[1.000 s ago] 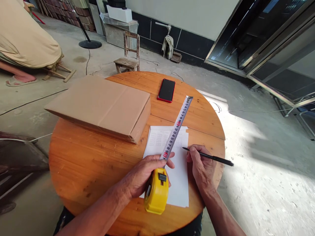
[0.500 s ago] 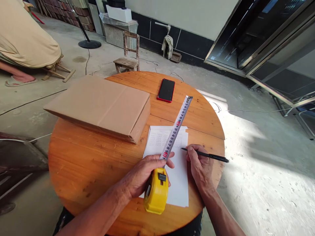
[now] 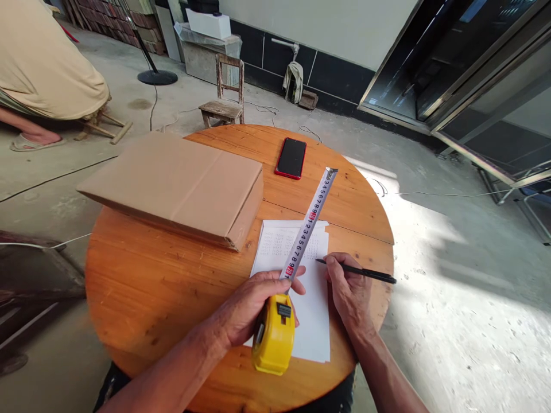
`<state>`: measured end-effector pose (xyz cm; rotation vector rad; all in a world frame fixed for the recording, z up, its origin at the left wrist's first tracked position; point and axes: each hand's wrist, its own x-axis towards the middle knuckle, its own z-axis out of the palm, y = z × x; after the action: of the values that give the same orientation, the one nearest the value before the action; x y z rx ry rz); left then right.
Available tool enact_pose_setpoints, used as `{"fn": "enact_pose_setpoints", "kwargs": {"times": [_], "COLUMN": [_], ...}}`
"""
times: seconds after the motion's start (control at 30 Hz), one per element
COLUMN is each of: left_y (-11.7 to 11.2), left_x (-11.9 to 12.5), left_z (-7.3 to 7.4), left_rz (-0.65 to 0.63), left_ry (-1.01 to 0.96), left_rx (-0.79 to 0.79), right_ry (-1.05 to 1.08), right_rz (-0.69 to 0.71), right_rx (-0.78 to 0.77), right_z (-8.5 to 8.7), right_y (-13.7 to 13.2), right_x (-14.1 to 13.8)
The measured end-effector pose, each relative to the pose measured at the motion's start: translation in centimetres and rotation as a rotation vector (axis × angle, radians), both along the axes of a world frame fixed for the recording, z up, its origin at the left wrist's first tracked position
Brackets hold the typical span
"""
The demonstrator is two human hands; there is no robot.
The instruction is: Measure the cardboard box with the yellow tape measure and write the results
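Seen around the round orange-brown wooden surface (image 3: 146,281): behind, small weathered wooden chair (image 3: 221,109) on grey concrete floor (image 3: 340,129); pale wall (image 3: 310,34) above black tiles (image 3: 336,79); at right, dark metal-framed glass doorway (image 3: 398,86), bright sunlit floor patch (image 3: 434,298).

The tabletop (image 3: 163,287) is round, made of orange-brown wood with visible grain, a thin dark seam and a few dark marks. A cardboard box (image 3: 181,183) lies on its far left part, one corner jutting past the edge. A phone (image 3: 291,158) in a red case lies near the far edge, and overlapping white sheets (image 3: 313,327) lie nearer, bearing rows of writing.
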<state>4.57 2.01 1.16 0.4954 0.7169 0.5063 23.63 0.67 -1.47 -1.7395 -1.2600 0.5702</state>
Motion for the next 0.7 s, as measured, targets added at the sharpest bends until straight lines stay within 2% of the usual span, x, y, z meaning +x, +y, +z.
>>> {"fn": "enact_pose_setpoints", "kwargs": {"times": [0.27,0.37,0.5,0.7], "left_y": [0.0,0.1,0.1,0.0], "left_x": [0.0,0.1,0.0,0.0], "left_z": [-0.1,-0.2,-0.2,0.0], "left_rz": [-0.003,-0.006,-0.003,-0.007], "left_ry": [-0.006,-0.005,-0.005,0.001], "left_rx": [0.012,0.015,0.022,0.027], "right_ry": [0.052,0.141,0.139,0.281], "right_rz": [-0.005,-0.05,-0.116,-0.127], "right_rx": [0.032,0.078,0.072,0.158], "right_z": [-0.3,0.3,1.2,0.3], "right_y": [-0.2,-0.2,-0.2,0.2], "right_x": [0.2,0.2,-0.2,-0.4]}}
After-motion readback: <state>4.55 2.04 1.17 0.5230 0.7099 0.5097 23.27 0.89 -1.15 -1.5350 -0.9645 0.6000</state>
